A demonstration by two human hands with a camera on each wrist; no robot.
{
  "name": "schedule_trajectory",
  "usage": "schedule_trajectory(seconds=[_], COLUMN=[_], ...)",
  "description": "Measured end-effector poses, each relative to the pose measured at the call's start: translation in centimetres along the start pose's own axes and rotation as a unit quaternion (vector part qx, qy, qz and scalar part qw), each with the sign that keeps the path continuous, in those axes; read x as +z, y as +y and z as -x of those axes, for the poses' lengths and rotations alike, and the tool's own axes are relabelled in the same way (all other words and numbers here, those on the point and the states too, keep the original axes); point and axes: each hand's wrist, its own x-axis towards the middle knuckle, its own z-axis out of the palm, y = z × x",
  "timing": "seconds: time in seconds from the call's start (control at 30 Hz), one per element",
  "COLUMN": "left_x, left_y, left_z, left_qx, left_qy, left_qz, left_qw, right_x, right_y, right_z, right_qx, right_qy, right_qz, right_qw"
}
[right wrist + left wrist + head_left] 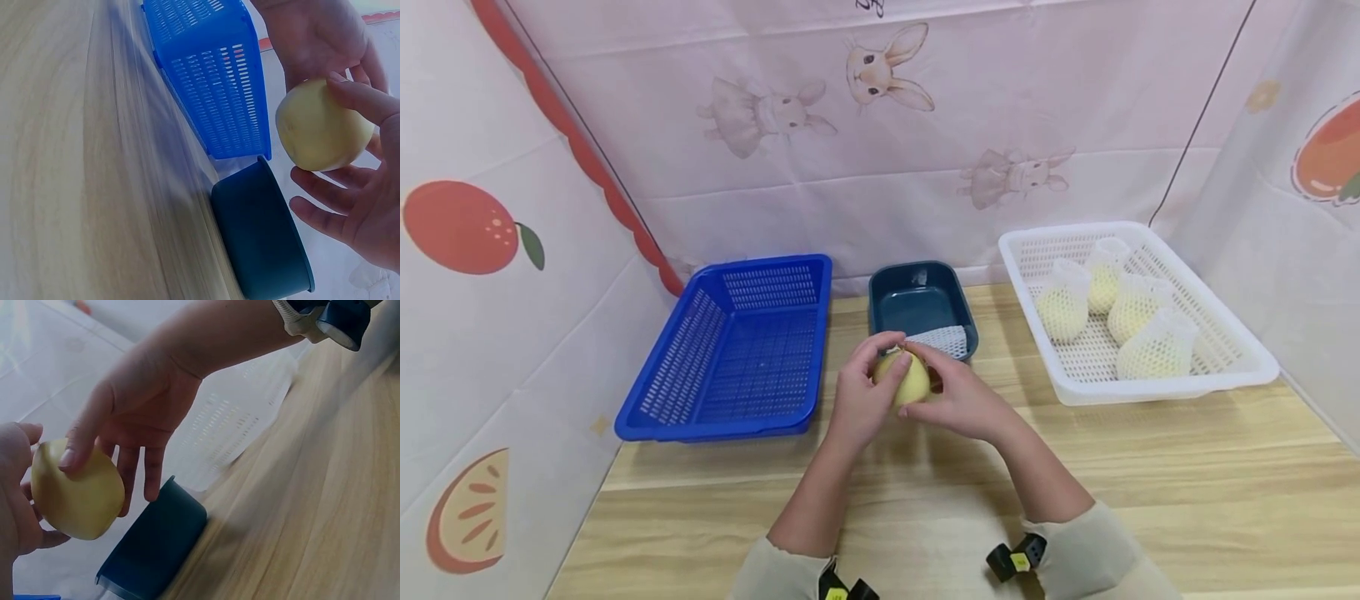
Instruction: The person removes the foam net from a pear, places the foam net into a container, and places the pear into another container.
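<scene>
Both hands hold a yellow pear (913,385) above the table, just in front of a dark green container (917,304). My left hand (859,398) grips it from the left, its thumb laid over the fruit. From the right, my right hand (962,398) holds the same pear between thumb and fingers. The left wrist view shows the bare pear (78,490) with the right hand's thumb pressed on its side. A white foam net sleeve (946,340) lies in the front of the green container, partly hidden behind the hands.
On the left stands a blue plastic basket (808,392) with nothing visible inside. A white basket (1232,367) on the right holds several net-wrapped pears (1153,350). Printed cloth (880,150) hangs behind and at both sides of the wooden table (925,500).
</scene>
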Motion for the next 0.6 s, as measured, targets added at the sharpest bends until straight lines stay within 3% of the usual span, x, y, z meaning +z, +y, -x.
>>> schedule_trajectory(seconds=[0.2,0.37,0.6], left_x=[0.2,0.3,0.4], left_y=[0.1,0.9,1.6], left_z=[0.2,0.4,0.4], left_qx=[-0.051,-0.100,-0.110], left_qy=[-0.011,-0.029,-0.052], left_qz=[-0.034,-0.034,-0.009], left_qw=[0.9981,0.9940,0.9926], right_x=[0.1,0.2,0.2], right_y=[0.1,0.0,-0.3], right_z=[-0.1,-0.1,0.2], right_qx=[-0.026,-0.026,-0.020], right_qy=[0.035,0.068,0.086], right_qz=[0.020,0.051,0.052], right_qw=[0.999,0.996,0.995])
